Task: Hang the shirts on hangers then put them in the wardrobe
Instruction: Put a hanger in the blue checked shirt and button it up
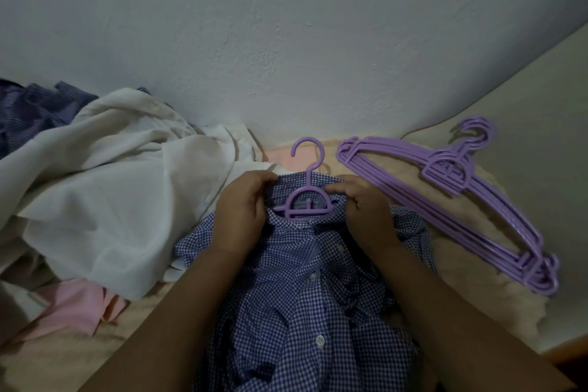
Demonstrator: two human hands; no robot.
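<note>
Currently the purple hanger (302,200) sits inside the gingham shirt (305,296) collar, hook pointing away; left hand (241,216) and right hand (366,213) pinch the collar either side, equally near.

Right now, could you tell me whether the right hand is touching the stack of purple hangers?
Apart. The head view shows the right hand gripping the checked shirt's collar, with bare cream bedding between it and the stack of purple hangers.

A pale, rough-plastered wall (286,25) is seen filling the far half of the view, dimly and evenly lit. Below it, a bed (525,99) covered in cream bedding is spread across the near ground, its edge running off right.
</note>
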